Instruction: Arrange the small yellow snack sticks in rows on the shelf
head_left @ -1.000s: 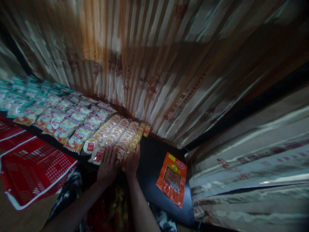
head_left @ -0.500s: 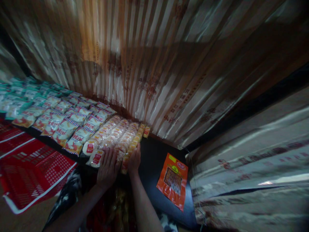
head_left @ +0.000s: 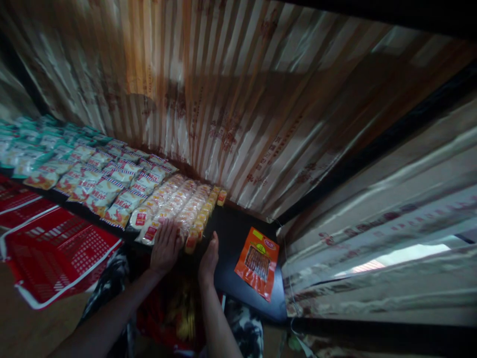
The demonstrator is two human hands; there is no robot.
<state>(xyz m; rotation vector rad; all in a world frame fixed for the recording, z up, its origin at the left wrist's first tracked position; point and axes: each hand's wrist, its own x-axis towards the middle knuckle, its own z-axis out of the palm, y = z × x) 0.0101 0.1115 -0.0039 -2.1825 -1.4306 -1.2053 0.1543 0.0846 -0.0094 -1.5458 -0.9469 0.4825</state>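
Observation:
Flat at the front of the rows of clear-wrapped round snack packs (head_left: 181, 201), my left hand (head_left: 166, 247) touches the nearest packs with its fingers stretched out. My right hand (head_left: 209, 258) is held edge-on just right of the row of small yellow packs (head_left: 203, 215), apart from it and holding nothing. Its fingers point up and away from me, partly hidden one behind another. An orange snack bag (head_left: 258, 263) with a see-through window lies flat to the right on the black shelf (head_left: 228, 243).
White snack bags with striped edges (head_left: 122, 201) and green-and-white bags (head_left: 30, 151) fill the shelf's left side. Red shopping baskets (head_left: 63, 253) stand at lower left. Behind the shelf hangs pleated printed sheeting (head_left: 231, 114). Below my arms sits a red container with yellow packs (head_left: 184, 318).
My right hand has come off the yellow row and drawn back toward me. My left hand stays at the front packs. The view has shifted slightly.

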